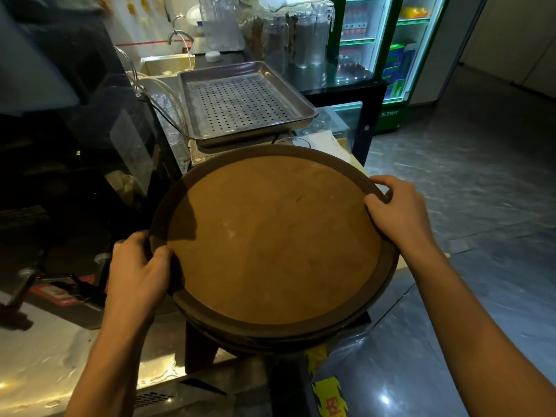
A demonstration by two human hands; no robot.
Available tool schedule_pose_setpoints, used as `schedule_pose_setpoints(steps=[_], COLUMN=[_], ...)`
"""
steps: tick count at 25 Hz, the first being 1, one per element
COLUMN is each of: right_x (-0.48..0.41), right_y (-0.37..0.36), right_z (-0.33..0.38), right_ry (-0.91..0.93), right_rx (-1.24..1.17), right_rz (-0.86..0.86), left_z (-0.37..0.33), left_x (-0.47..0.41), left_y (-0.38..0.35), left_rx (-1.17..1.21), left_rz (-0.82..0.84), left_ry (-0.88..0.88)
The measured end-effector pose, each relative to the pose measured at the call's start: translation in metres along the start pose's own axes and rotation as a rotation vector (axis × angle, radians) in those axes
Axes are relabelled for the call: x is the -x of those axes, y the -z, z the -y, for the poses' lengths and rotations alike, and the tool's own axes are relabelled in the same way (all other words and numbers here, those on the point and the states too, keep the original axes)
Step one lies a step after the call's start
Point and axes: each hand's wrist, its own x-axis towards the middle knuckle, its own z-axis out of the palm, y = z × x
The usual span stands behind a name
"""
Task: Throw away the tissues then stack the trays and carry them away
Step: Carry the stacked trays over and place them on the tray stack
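A stack of round brown trays (270,236) fills the middle of the head view, the top one bare with a lighter brown inner surface. Edges of lower trays show under its near rim. My left hand (138,269) grips the stack's left rim, thumb over the top edge. My right hand (397,209) grips the right rim, fingers curled over the edge. The stack is level above a dark stand at the counter's end. No tissues are in view.
A perforated steel tray (240,100) sits on the counter just beyond the stack. A sink with a tap (177,36) and glass jars (288,40) stand further back. A lit drinks fridge (391,46) is at the right. Shiny tiled floor (469,182) lies to the right.
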Motion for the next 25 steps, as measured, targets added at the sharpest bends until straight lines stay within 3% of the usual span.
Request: schedule_pose_setpoints(steps=[11, 18, 25], right_x=[0.002, 0.000, 0.011], right_y=[-0.015, -0.013, -0.006], right_z=[-0.010, -0.006, 0.002], right_ry=[-0.068, -0.082, -0.111], right_rx=[-0.294, -0.303, -0.363], right_rz=[-0.035, 0.021, 0.050], left_z=[-0.009, -0.010, -0.012], left_x=[0.007, 0.013, 0.014], left_y=[-0.010, -0.013, -0.011], left_rx=[0.311, 0.420, 0.293], left_rz=[0.008, 0.037, 0.112], left_ry=[0.095, 0.041, -0.030])
